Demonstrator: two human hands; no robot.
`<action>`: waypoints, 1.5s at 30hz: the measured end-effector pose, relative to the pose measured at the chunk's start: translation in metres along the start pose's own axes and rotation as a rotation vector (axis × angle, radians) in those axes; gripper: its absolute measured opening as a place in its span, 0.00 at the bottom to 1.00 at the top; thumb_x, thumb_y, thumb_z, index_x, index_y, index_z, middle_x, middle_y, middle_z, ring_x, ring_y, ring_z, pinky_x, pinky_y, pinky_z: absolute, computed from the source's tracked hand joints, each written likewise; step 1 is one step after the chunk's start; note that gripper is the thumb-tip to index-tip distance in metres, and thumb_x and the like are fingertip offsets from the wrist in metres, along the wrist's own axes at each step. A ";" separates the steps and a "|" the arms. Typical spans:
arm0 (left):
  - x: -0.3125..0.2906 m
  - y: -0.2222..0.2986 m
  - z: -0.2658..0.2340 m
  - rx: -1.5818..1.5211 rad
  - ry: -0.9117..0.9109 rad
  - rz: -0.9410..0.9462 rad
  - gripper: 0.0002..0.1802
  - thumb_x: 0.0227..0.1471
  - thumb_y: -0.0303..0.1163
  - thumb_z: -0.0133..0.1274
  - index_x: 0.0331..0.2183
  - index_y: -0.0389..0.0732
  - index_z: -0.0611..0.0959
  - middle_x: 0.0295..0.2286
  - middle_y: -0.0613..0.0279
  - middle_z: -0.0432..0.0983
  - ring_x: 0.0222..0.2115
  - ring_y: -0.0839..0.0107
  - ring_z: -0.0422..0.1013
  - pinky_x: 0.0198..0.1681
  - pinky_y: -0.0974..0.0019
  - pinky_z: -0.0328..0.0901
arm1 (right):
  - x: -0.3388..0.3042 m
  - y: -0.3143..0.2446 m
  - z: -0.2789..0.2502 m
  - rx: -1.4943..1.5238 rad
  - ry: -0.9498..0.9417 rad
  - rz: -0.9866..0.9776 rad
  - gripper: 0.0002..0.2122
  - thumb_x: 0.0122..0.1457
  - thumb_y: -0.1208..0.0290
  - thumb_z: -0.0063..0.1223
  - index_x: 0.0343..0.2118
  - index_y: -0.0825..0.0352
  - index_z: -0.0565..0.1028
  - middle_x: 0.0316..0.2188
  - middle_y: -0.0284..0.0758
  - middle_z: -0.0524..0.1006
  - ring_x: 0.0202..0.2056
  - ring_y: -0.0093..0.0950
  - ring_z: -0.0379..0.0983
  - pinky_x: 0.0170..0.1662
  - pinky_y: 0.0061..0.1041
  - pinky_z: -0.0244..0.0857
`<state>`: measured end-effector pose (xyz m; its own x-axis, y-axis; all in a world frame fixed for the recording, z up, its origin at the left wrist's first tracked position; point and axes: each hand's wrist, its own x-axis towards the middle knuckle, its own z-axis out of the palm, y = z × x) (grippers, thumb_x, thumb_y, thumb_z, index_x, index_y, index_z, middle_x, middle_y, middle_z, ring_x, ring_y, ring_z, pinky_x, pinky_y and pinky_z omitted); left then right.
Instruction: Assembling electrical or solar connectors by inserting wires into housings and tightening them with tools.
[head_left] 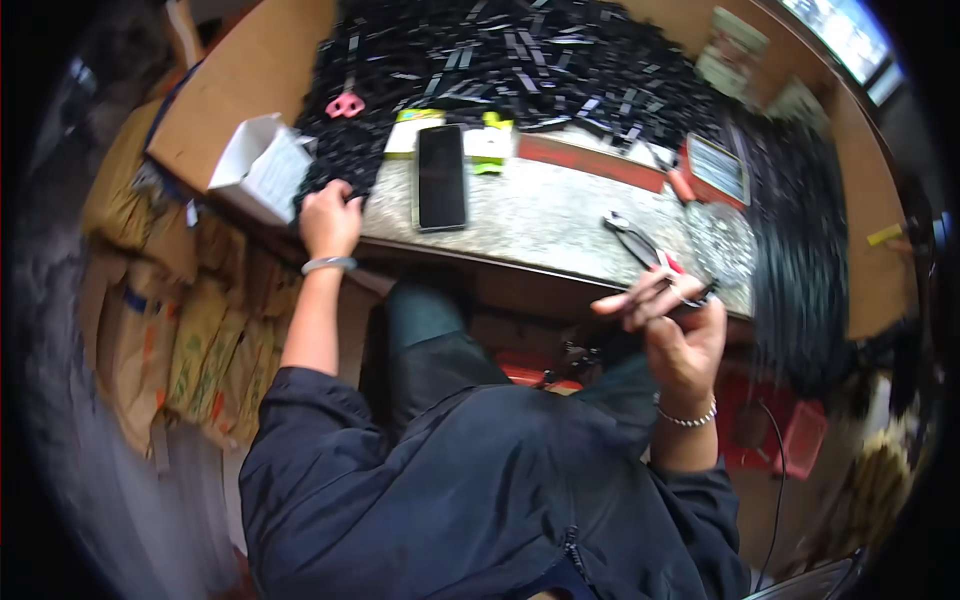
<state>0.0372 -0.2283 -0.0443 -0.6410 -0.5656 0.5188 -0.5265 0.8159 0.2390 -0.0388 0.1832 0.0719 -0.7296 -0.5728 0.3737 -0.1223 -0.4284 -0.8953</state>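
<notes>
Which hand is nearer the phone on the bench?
Left. The left hand rests at the bench edge just left of the phone; the right hand, holding pliers, is off to its lower right.

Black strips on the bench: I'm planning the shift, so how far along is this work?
Early, it seems. A huge heap of black strips still covers the bench; no finished batch is clearly visible. The left hand reaches into the heap's near edge, and the right hand holds a small dark piece beside the pliers.
</notes>
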 end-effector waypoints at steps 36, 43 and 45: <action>-0.019 0.280 -0.135 -2.111 -1.174 -0.004 0.17 0.53 0.24 0.49 0.46 0.33 0.72 0.44 0.47 0.71 0.37 0.68 0.74 0.42 0.68 0.70 | 0.001 0.001 -0.010 0.152 0.049 0.169 0.04 0.53 0.78 0.57 0.31 0.71 0.74 0.26 0.26 0.75 0.30 0.12 0.69 0.34 0.15 0.66; -0.020 0.277 -0.126 -2.062 -1.131 0.012 0.17 0.50 0.23 0.53 0.43 0.33 0.75 0.42 0.50 0.71 0.38 0.69 0.73 0.44 0.68 0.69 | 0.000 0.006 -0.012 0.192 0.053 0.110 0.05 0.53 0.78 0.57 0.32 0.70 0.75 0.27 0.27 0.76 0.29 0.13 0.69 0.33 0.14 0.65; -0.021 0.275 -0.124 -1.987 -1.095 0.096 0.17 0.48 0.23 0.55 0.43 0.32 0.75 0.41 0.52 0.70 0.38 0.70 0.73 0.43 0.69 0.69 | 0.000 0.004 -0.011 0.200 0.062 0.092 0.05 0.53 0.79 0.57 0.33 0.70 0.75 0.27 0.27 0.76 0.29 0.13 0.70 0.34 0.15 0.66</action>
<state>-0.0246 0.0227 0.1125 -0.9483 0.2079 0.2397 0.1062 -0.5039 0.8572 -0.0465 0.1894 0.0651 -0.7719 -0.5747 0.2717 0.0779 -0.5097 -0.8568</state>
